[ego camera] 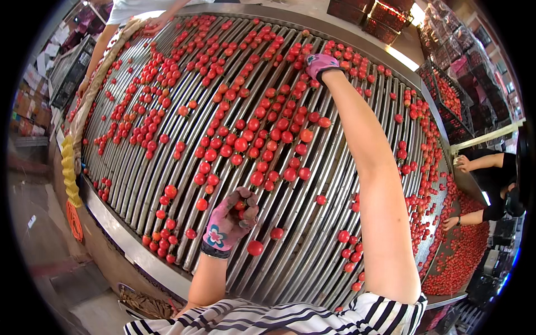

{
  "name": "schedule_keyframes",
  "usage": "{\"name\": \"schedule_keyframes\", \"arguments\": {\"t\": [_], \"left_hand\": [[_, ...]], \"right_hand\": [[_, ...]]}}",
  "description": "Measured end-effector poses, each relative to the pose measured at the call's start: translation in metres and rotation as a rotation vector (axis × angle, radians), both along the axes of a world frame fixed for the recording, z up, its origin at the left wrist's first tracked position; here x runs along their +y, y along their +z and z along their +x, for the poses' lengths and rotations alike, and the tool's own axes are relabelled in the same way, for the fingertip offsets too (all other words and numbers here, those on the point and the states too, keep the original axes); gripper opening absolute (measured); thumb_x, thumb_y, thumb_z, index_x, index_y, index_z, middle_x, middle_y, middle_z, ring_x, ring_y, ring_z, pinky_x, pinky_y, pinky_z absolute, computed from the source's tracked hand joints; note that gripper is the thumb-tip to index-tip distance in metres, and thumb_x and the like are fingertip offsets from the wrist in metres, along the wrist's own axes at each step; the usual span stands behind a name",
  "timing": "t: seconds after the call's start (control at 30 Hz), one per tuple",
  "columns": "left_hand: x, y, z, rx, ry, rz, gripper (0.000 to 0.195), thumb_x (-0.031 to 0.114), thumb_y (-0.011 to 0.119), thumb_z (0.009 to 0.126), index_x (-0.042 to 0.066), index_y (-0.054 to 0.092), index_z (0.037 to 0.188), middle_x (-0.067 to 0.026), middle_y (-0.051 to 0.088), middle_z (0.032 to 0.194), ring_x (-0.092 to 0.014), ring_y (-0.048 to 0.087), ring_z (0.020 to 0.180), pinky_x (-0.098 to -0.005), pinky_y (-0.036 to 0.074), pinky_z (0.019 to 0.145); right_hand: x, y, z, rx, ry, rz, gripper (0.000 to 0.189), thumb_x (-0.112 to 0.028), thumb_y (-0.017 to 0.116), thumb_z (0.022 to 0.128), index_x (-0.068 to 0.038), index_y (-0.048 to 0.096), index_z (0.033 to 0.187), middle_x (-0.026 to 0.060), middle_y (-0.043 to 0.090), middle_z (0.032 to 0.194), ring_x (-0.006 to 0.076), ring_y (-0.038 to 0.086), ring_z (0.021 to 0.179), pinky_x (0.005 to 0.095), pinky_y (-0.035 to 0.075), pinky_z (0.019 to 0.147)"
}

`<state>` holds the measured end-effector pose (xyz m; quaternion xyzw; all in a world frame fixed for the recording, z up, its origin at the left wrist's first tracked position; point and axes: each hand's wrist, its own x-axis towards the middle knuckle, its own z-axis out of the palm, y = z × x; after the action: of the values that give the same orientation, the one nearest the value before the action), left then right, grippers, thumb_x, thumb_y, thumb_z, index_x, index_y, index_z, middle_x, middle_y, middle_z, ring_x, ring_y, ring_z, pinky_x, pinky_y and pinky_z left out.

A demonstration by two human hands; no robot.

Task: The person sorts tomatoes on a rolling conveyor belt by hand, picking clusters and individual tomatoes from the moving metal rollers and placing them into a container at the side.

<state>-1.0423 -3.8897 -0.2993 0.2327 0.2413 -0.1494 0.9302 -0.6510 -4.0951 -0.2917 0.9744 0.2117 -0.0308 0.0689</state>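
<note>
Small red tomatoes [240,144] lie in rows in the grooves of a metal roller conveyor [293,226]. My left hand [231,222], in a pink glove with a flower print and darkened fingers, is curled palm up around a few small tomatoes above the near part of the rollers. My right arm reaches across to the far side. There my right hand [321,65], in a similar pink glove, is over the rollers among tomatoes. Its fingers point away and are largely hidden, so its grasp does not show.
A person's hand [157,24] is at the far left corner, by a cloth-wrapped edge [90,92]. Another person [481,188] works at the right, beside a heap of tomatoes [456,259]. Black crates [448,100] stand at the far right; a metal rim [138,259] borders the near side.
</note>
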Motion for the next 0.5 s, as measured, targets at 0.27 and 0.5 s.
{"name": "schedule_keyframes", "arguments": {"t": [0.27, 0.5], "left_hand": [[-0.008, -0.008, -0.005, -0.277, -0.020, 0.038, 0.026, 0.002, 0.056, 0.085, 0.003, 0.053, 0.111, -0.0022, 0.058, 0.090, -0.008, 0.055, 0.076, -0.0219, 0.046, 0.063], [-0.024, -0.016, -0.016, -0.225, -0.044, 0.243, 0.038, 0.034, 0.059, 0.087, 0.007, 0.053, 0.114, -0.0032, 0.054, 0.096, -0.014, 0.055, 0.078, -0.0235, 0.043, 0.062]], "right_hand": [[-0.051, -0.029, -0.084, 0.291, 0.253, 1.586, 0.033, -0.018, 0.054, 0.089, -0.005, 0.053, 0.119, 0.0018, 0.064, 0.095, 0.0066, 0.048, 0.059, 0.0191, 0.039, 0.050], [0.005, -0.007, -0.239, 1.099, -0.477, 2.393, 0.021, -0.021, 0.054, 0.090, -0.005, 0.055, 0.103, 0.0038, 0.057, 0.083, 0.0100, 0.049, 0.060, 0.0206, 0.039, 0.049]]}}
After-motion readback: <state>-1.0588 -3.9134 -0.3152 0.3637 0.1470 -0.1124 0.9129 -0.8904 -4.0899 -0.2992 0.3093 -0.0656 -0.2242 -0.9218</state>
